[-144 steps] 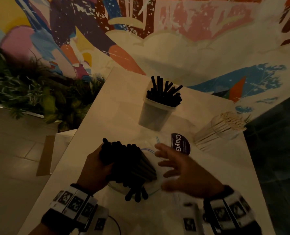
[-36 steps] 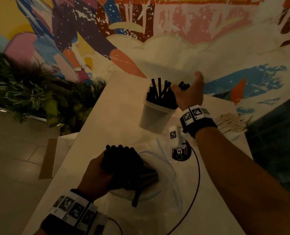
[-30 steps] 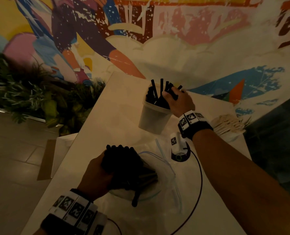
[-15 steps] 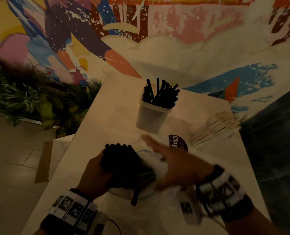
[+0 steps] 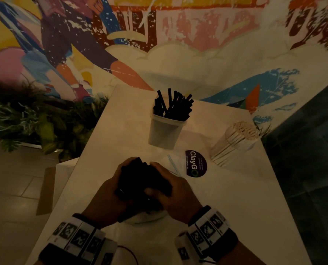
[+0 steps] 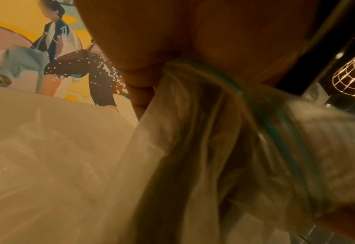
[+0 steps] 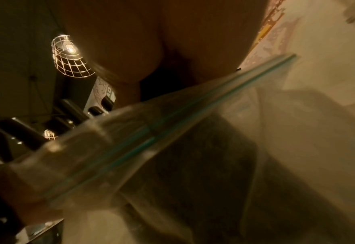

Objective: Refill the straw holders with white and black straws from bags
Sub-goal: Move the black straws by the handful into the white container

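A thick bundle of black straws (image 5: 140, 180) sits between both hands at the near middle of the table. My left hand (image 5: 109, 196) wraps it from the left and my right hand (image 5: 170, 190) curls round it from the right. Under the hands lies a clear zip bag (image 5: 146, 219); its plastic and teal seal fill the left wrist view (image 6: 256, 132) and the right wrist view (image 7: 151, 140). Farther back a translucent straw holder (image 5: 164, 131) stands with several black straws (image 5: 173, 106) in it. A bundle of white straws (image 5: 236, 140) lies at the right.
A round dark "ClayGo" sticker (image 5: 196, 166) lies on the table (image 5: 236, 197) right of my hands. Plants (image 5: 25, 121) stand beyond the table's left edge and a painted wall (image 5: 178, 44) rises behind it. A dark panel (image 5: 312, 150) is at the right.
My right hand left the holder after dropping black straws there, swung back toward me and now clasps the bundle. The left hand stayed on the bundle.
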Demonstrator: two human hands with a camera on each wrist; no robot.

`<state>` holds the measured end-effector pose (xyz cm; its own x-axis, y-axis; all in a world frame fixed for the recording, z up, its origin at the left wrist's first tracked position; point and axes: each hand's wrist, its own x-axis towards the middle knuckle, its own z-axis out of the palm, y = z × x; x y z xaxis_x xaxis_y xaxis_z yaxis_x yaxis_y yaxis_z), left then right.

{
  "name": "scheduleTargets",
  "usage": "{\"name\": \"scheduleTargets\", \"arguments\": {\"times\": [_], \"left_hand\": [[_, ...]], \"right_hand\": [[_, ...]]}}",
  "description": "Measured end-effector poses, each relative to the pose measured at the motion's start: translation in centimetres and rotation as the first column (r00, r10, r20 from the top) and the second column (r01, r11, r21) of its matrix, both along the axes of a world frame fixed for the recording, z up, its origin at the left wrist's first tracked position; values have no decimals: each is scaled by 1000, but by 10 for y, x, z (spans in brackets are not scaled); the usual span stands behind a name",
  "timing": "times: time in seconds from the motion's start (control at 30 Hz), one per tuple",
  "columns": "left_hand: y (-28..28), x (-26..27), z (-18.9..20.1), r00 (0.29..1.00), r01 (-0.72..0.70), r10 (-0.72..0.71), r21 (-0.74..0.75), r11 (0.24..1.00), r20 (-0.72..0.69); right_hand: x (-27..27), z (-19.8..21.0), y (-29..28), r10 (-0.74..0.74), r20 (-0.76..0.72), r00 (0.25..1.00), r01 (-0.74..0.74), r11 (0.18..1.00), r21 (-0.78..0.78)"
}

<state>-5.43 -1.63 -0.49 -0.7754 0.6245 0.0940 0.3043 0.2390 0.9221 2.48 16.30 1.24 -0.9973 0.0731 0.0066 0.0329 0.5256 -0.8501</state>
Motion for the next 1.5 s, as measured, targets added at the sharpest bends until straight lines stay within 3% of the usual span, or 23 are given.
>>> {"name": "scheduleTargets", "arguments": {"times": [0.27,0.6,0.77,0.87,1.03,1.3,1.5], "left_hand": [[-5,-2,-21,997,-81,80,91,993,14],[-6,-2,-23,994,-100,92,140,985,61],[-4,-3,-25,997,-81,82,114,990,1],[-3,-3,-27,996,-88,88,97,991,13],[-3,-3,-27,995,-102,104,112,988,-11],[-4,-3,-29,994,-110,111,119,987,-2],[-3,-2,-27,992,-121,113,145,982,63]], "right_hand": [[5,-1,18,-72,-15,997,72,997,-25],[10,13,34,-244,-247,938,223,969,-110],[3,-4,34,-289,-82,954,259,928,-269],[2,-2,36,-372,-126,920,315,890,-329],[-1,-13,31,-276,79,958,287,931,-228],[-2,-11,29,-357,71,931,357,857,-372],[-2,27,29,-476,-84,875,311,686,-658]]}}
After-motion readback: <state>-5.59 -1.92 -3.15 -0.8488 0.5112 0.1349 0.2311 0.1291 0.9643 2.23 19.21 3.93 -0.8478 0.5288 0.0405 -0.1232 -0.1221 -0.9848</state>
